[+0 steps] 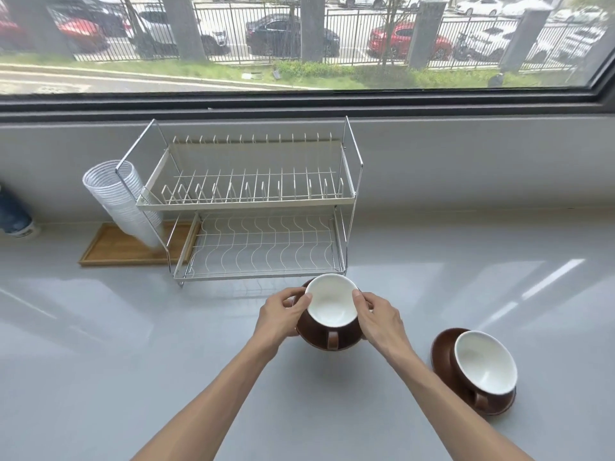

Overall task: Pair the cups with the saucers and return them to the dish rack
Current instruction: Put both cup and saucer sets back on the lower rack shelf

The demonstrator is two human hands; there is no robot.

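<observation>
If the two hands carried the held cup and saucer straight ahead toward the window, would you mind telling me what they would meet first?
Most likely the front edge of the lower wire shelf of the two-tier metal dish rack, directly beyond the brown cup with white inside held by the left hand and right hand. Height is unclear.

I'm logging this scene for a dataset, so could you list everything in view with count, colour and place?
cups: 2, brown outside, white inside; one held in front of the rack, one at right.
saucers: 2, brown, one under each cup.
dish rack: 1, two-tier, metal and cream, both tiers bare, at counter's back.
plastic cup stack: 1, clear, leaning left of rack.
wooden tray: 1, under the stack.
counter: 1, pale grey.
window: 1, dark frame, behind.
left hand, right hand: gripping the held cup set.
</observation>
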